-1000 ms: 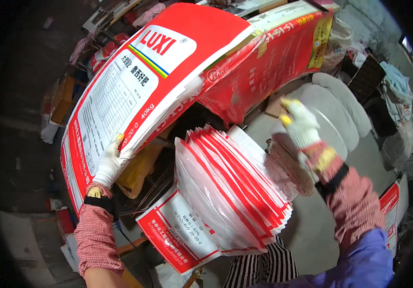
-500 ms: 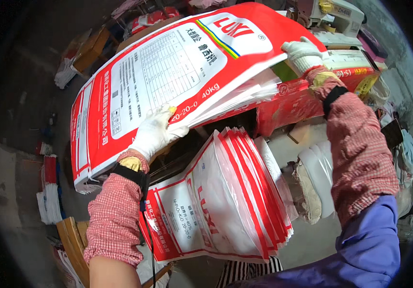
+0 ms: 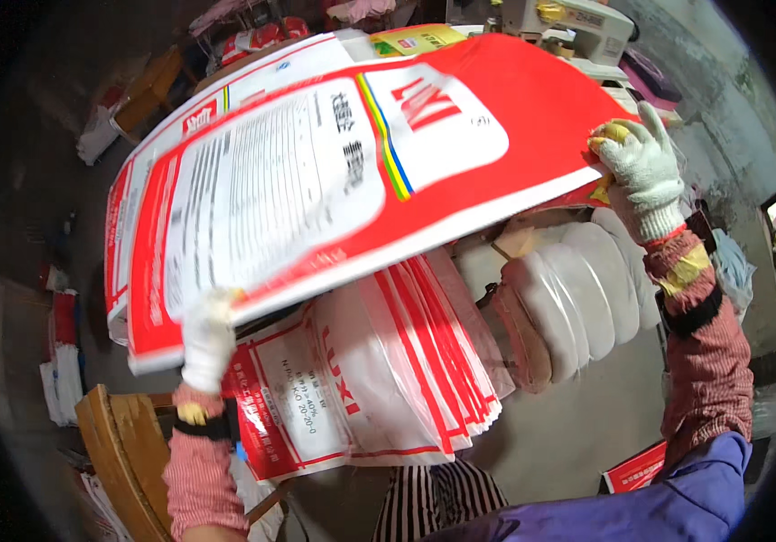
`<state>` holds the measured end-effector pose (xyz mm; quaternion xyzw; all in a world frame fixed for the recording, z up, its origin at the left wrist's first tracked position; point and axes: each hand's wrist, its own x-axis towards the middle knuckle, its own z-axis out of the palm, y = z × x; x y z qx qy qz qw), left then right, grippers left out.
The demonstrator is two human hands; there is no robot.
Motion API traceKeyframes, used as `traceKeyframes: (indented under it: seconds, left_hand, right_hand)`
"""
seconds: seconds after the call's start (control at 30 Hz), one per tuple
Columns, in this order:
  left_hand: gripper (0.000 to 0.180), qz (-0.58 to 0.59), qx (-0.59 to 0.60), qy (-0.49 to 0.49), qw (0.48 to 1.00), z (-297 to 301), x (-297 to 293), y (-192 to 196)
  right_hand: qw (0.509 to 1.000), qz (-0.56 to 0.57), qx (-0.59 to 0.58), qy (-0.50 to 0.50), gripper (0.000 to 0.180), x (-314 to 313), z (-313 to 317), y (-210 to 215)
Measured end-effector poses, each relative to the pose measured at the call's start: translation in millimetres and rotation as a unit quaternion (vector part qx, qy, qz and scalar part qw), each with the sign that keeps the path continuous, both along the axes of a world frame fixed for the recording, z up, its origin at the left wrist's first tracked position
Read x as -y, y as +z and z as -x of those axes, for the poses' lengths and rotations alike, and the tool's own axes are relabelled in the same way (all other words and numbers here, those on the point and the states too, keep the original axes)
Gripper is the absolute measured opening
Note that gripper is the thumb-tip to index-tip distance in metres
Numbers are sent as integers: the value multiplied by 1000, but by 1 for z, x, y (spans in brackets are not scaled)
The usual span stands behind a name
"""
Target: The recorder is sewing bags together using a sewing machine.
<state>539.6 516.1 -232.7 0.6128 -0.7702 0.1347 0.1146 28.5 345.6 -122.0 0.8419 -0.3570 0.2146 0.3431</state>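
A large red and white woven sack [image 3: 532, 108], flat and slightly blurred, stretches between my two gloved hands. My left hand [image 3: 207, 339], in a white knit glove, is closed on its near left corner; the fingers are partly smeared by motion. At the near right corner, my right hand [image 3: 645, 172] pinches the edge with yellow-tipped fingers. Behind and under this sack shows another white and red sack [image 3: 266, 68] on the work surface. Below its near edge, a fanned stack of similar sacks [image 3: 397, 352] lies across my lap.
A pale sewing machine [image 3: 582, 23] stands at the far right. Right of the lap stack is a whitish, ribbed padded bundle [image 3: 577, 294]. A wooden stool or bench [image 3: 117, 452] stands at lower left. On the floor at lower right lies a red and white piece [image 3: 636, 465].
The top sack has come away from the pile toward me, showing another sack and a yellow-green packet behind. My left hand moved left and nearer, my right hand right and nearer.
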Motion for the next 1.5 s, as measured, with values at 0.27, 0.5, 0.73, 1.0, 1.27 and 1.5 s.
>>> traceKeyframes:
  seconds: [0.27,0.5,0.73,1.0,1.27,1.5]
  left_hand:
    - [14,-624,-238,47,743,79,-211,164]
    - [15,-398,-363,295,789,1,-304,333]
    - [19,-263,-265,295,879,-95,-166,244]
    - [23,-238,24,259,936,-185,-52,-74]
    - [40,-270,24,316,909,-184,-5,-206]
    - [73,-155,-148,-212,953,42,147,-141]
  right_hand:
    - [965,-231,-89,86,23,-138,64,45]
    - [956,-200,-19,214,28,-201,37,173]
    - [840,-540,28,48,41,-121,-81,172]
    - [620,-739,233,-127,57,-16,-131,-49]
    - [515,-805,224,-191,63,-182,-90,-150]
    - [429,-777,408,-215,71,-306,-93,-163]
